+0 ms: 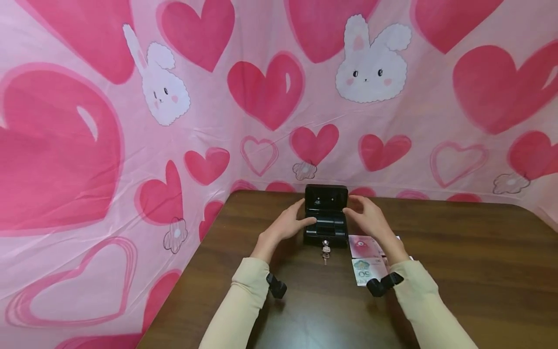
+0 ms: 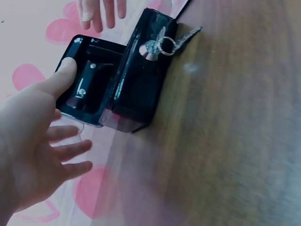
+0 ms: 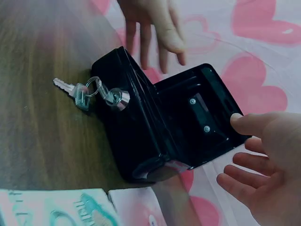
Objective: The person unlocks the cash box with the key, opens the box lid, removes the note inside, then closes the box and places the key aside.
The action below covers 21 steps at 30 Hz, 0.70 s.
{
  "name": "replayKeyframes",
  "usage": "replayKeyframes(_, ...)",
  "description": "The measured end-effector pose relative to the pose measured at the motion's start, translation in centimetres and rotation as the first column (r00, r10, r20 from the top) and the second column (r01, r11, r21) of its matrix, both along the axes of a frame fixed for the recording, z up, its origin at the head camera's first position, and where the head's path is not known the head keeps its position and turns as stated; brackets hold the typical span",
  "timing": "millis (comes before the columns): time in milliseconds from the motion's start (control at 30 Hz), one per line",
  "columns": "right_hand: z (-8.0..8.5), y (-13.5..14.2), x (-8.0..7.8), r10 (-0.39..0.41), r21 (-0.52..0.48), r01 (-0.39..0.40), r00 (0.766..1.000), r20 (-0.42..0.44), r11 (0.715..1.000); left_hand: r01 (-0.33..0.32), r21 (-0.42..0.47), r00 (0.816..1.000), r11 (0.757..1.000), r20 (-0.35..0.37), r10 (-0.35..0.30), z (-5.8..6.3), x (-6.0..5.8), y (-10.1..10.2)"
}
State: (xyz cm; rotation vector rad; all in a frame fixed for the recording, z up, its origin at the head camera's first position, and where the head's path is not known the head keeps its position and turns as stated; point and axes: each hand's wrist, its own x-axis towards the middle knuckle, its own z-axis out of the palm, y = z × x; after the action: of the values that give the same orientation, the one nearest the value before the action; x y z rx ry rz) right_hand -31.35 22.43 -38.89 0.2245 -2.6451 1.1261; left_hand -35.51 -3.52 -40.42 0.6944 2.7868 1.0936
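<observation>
A small black metal cash box [image 1: 315,237] stands on the table with its lid [image 1: 326,195] raised and tilted back. A silver lock [image 2: 149,51] on its front has a key in it, and another key [image 3: 68,87] hangs from the ring. At the box's left side my left hand [image 1: 285,224] is spread, thumb reaching toward the box and other fingers loosely extended. Beside the lid's right edge is my right hand [image 1: 370,218], its thumb tip at the lid's corner in the right wrist view and its fingers relaxed.
Right of the box, partly under my right forearm, lie a reddish banknote [image 1: 363,246] and a green banknote [image 1: 365,269] marked 50. The brown wooden table [image 1: 471,271] ends at a pink cloth backdrop [image 1: 270,145] with hearts and rabbits, behind and at the left.
</observation>
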Motion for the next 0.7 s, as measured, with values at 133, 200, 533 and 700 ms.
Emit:
replayKeyframes(133, 0.5, -0.6, -0.8, 0.005, -0.019, -0.004, 0.999, 0.035, 1.0, 0.001, 0.051, 1.0, 0.999, -0.015, 0.0, 0.4, -0.7, 0.6)
replayKeyframes(200, 0.8, -0.9, -1.1, 0.006, -0.038, -0.004, 0.999, 0.048, 0.999, -0.001, 0.079, 1.0, 0.997, -0.014, 0.002, 0.6, -0.9, 0.9)
replayKeyframes(533, 1.1, -1.1, -1.2, -0.002, -0.093, 0.008, 0.998, 0.062, 0.996, -0.029, 0.111, 1.0, 0.993, 0.005, 0.028, 0.7, -1.0, 1.4)
replayKeyframes(700, 0.8, -0.9, -0.6, 0.008, -0.107, -0.005, 1.0, 0.028, 0.994, -0.033, 0.123, 0.999, 0.992, 0.011, 0.032, 0.6, -0.5, 1.4)
